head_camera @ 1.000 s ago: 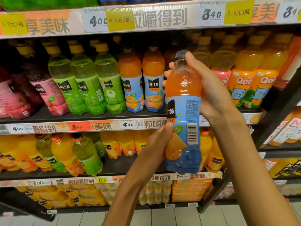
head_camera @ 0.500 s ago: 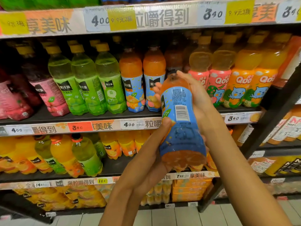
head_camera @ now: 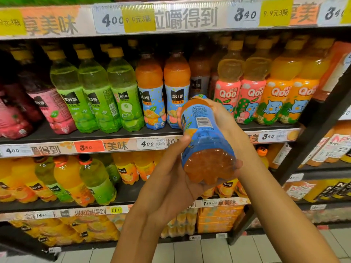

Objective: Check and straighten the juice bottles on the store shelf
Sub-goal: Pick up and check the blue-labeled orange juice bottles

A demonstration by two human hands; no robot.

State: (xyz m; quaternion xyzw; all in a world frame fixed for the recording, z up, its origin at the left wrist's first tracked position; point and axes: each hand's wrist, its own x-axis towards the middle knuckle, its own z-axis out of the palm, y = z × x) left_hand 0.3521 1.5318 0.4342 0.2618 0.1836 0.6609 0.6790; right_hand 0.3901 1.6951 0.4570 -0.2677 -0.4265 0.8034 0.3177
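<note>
I hold an orange juice bottle with a blue label (head_camera: 204,137) in front of the middle shelf, tipped so its ridged base faces me and its top points toward the shelf. My left hand (head_camera: 171,183) cups the base from below, thumb pressed on the label. My right hand (head_camera: 222,114) wraps the upper part from behind; its fingers are mostly hidden by the bottle. Two matching orange bottles (head_camera: 164,92) stand upright on the shelf just left of it, with a gap behind the held bottle.
Green juice bottles (head_camera: 98,95) and pink ones (head_camera: 47,109) stand left on the middle shelf (head_camera: 114,135). Qoo bottles (head_camera: 266,97) stand right. Yellow and green bottles fill the lower shelf (head_camera: 76,179). A dark upright post (head_camera: 296,164) slants at the right.
The bottle has tipped from upright to nearly horizontal, base toward me, and dropped lower. My left hand slid down under the base; my right hand followed the top downward.
</note>
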